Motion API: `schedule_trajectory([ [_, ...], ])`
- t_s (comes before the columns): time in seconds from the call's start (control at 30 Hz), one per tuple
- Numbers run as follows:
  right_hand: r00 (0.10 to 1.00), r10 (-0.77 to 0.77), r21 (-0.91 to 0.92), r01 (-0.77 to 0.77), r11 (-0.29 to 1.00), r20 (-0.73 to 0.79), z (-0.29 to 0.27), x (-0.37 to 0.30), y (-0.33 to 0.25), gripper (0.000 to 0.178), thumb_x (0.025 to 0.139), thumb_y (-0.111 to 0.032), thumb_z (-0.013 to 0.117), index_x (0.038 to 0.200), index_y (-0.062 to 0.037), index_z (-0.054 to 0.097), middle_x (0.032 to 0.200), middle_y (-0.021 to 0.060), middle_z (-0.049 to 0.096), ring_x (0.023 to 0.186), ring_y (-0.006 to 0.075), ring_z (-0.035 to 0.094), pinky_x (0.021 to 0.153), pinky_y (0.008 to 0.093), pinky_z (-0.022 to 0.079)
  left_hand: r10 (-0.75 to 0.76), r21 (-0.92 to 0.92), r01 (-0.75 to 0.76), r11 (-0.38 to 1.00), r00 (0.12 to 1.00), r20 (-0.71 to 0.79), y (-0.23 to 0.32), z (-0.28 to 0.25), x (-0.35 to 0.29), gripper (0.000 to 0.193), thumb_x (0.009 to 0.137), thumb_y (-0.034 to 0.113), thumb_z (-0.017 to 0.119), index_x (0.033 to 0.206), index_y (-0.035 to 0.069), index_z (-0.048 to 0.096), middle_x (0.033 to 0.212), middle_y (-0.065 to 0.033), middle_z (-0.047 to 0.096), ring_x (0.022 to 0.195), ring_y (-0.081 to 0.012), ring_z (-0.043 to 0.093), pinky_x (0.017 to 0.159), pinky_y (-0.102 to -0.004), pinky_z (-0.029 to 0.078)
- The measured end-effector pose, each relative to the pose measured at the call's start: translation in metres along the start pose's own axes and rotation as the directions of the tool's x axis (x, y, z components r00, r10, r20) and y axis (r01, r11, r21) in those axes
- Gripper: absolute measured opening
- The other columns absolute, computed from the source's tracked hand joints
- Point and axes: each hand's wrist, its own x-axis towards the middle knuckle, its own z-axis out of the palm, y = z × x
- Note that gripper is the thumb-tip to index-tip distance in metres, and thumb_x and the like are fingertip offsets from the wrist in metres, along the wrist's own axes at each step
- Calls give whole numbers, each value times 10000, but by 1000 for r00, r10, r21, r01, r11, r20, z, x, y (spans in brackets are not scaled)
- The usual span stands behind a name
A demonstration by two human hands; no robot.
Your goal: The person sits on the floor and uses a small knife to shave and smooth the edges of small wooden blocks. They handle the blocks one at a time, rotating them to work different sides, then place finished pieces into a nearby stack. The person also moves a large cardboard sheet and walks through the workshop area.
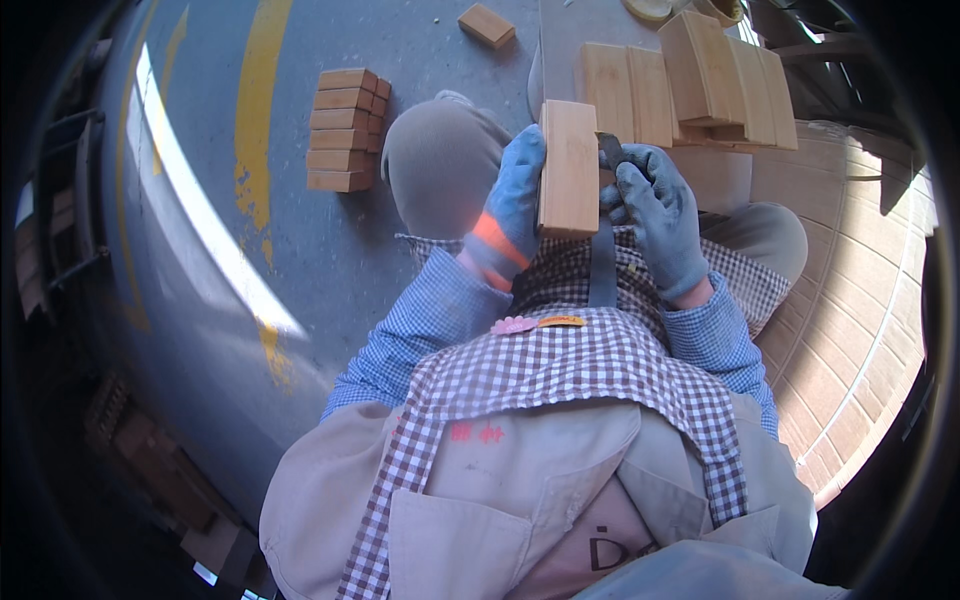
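Observation:
My left hand, in a blue-grey glove with an orange band, is closed round the left side of a tan brick held up over my lap. The brick's long face is turned up toward me. At its right side my right hand, also gloved, has its fingers curled round a small dark flat tool. The tool's tip lies at the brick's upper right edge. Whether it is a scraper or a blade I cannot make out. A checked apron covers my lap.
Several tan bricks lie beyond my hands at the upper right, some piled on others. A neat stack of bricks stands on the grey floor at left. One brick lies alone farther off. Flattened cardboard is at right.

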Motion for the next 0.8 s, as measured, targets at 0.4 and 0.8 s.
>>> schedule_trajectory([
  [0.4, 832, -551, -503, 504, 702, 66, -11, 37, -17, 277, 911, -36, 668, 1174, -95, 732, 1061, 76, 662, 948, 207, 660, 830, 283, 552, 42, -44, -37, 998, 993, 108, 2, 3, -1, 601, 1053, 529, 427, 1521, 154, 384, 1372, -60, 547, 1220, -141, 565, 1015, -289, 500],
  [0.8, 784, -600, -688, 523, 503, 157, -4, 47, -22, 282, 898, -98, 685, 1164, -165, 750, 960, 52, 625, 844, 202, 642, 745, 304, 557, 64, -24, -63, 998, 996, 68, 0, 6, 1, 672, 1014, 553, 499, 1499, 106, 369, 1322, -107, 581, 1143, -182, 639, 945, -325, 568],
])
